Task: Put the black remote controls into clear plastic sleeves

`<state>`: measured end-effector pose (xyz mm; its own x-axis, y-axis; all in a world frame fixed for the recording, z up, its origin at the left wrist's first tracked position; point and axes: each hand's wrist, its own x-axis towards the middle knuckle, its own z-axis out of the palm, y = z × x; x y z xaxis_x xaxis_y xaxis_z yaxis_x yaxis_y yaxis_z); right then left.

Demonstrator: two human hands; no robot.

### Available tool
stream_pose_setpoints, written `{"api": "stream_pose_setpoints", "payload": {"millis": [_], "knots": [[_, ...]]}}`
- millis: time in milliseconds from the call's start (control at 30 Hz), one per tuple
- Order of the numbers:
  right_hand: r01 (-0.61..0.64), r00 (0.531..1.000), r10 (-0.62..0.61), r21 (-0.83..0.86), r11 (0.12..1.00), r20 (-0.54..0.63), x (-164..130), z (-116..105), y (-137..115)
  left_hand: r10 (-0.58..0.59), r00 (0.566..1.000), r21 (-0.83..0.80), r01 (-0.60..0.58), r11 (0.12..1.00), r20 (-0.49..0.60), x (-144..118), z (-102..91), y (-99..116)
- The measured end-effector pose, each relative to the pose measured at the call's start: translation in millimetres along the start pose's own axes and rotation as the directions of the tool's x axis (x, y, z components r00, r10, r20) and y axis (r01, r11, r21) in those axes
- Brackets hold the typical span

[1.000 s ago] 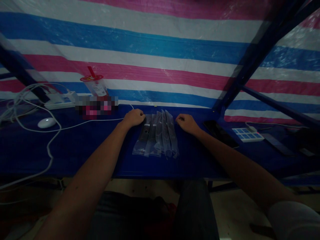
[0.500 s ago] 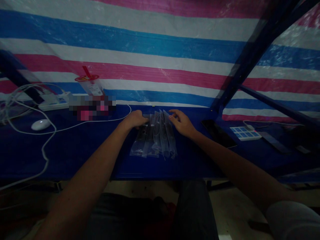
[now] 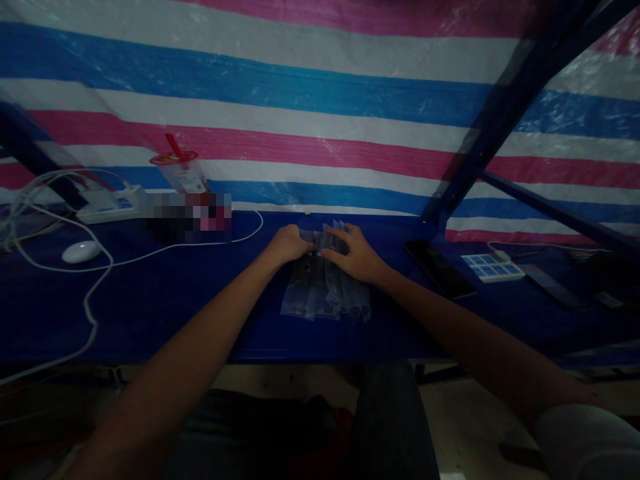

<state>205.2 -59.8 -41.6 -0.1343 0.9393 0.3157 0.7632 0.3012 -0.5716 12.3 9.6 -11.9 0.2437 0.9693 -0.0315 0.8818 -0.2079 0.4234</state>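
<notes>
On the blue table (image 3: 150, 300), before you: a fan of clear plastic bags (image 3: 325, 293) lies flat near the middle, its near ends close to the table's front edge.
Your left hand (image 3: 289, 244): curled into a loose fist at the far left corner of the bags, fingers bent down onto the top bag; whether it pinches the plastic or only presses it, you cannot tell.
Your right hand (image 3: 353, 253): spread and half open, palm down, fingers (image 3: 336, 235) resting on the far ends of the bags; it covers them without closing around any.
Hands together: close side by side, both on the far end of the fan.
Bags: overlapping, long sides running towards you; a small dark item shows inside one on the left.
To your left: a white mouse (image 3: 81, 251), a white cable (image 3: 95, 293) looping over the table, a white power strip (image 3: 107, 205), and a drink cup (image 3: 181, 170) with a red lid and straw.
To your right: a dark phone (image 3: 440, 268) and a small blue and white pad (image 3: 493, 267), well apart from the bags.
Behind: a striped tarp (image 3: 300, 100) in pink, white and blue.
</notes>
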Motion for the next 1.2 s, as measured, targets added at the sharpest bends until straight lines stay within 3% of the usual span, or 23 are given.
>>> {"api": "stream_pose_setpoints", "payload": {"millis": [133, 300, 400, 600, 700, 800, 867, 933, 1000, 1033, 1100, 1167, 1200], "knots": [[-0.019, 0.996, 0.029, -0.115, 0.993, 0.084, -3.2, -4.6, -4.5, 0.003, 0.999, -0.098, -0.008, 0.995, -0.044, 3.7, 14.2, 3.6], [0.119, 0.984, -0.087, -0.207, 0.971, 0.158, -3.1, -9.2, -4.5, 0.057, 0.991, -0.212, -0.081, 0.974, -0.118, 4.2, 23.9, 5.2], [0.186, 0.965, -0.139, -0.207, 0.96, 0.221, -1.1, -11.2, -2.1, 0.056, 0.989, -0.258, -0.089, 0.962, -0.134, 2.3, 20.8, 5.6], [0.243, 0.946, -0.177, -0.234, 0.941, 0.27, 1.7, -16.3, 4.1, -0.089, 0.975, -0.305, 0.024, 0.952, -0.202, 9.8, 4.4, -9.3], [0.252, 0.945, -0.184, -0.24, 0.938, 0.271, 0.2, -20.0, 3.6, -0.119, 0.976, -0.352, 0.049, 0.935, -0.181, 12.5, -2.3, -16.1], [0.215, 0.954, -0.147, -0.256, 0.943, 0.262, -2.2, -23.0, -0.1, -0.076, 0.984, -0.387, 0.007, 0.922, -0.163, 9.3, -5.9, -14.5], [0.184, 0.973, -0.14, -0.241, 0.953, 0.186, -1.9, -24.9, -3.3, 0.048, 0.986, -0.424, -0.114, 0.899, -0.163, 4.4, -7.2, -9.0], [0.143, 0.99, -0.14, -0.136, 0.98, 0.027, 1.2, -27.3, -6.5, 0.219, 0.958, -0.455, -0.28, 0.845, -0.184, -2.1, -8.5, -1.6], [0.064, 0.992, -0.05, 0.123, 0.99, -0.112, 6.2, -30.2, -9.1, 0.345, 0.919, -0.487, -0.395, 0.779, -0.192, -9.1, -9.7, 6.4], [0.011, 0.992, 0.026, 0.291, 0.957, -0.125, 8.7, -31.7, -10.3, 0.384, 0.906, -0.515, -0.42, 0.747, -0.181, -12.5, -10.1, 10.4], [-0.099, 0.985, 0.163, 0.579, 0.809, -0.06, 12.1, -34.1, -12.6, 0.45, 0.881, -0.566, -0.449, 0.691, -0.149, -18.7, -10.6, 17.8], [-0.154, 0.978, 0.211, 0.711, 0.686, 0.008, 12.5, -35.8, -15.0, 0.495, 0.858, -0.586, -0.474, 0.657, -0.138, -23.7, -10.1, 24.2], [-0.16, 0.976, 0.218, 0.728, 0.667, 0.015, 11.8, -36.5, -16.2, 0.507, 0.851, -0.587, -0.481, 0.651, -0.136, -25.6, -9.5, 26.9]]}}
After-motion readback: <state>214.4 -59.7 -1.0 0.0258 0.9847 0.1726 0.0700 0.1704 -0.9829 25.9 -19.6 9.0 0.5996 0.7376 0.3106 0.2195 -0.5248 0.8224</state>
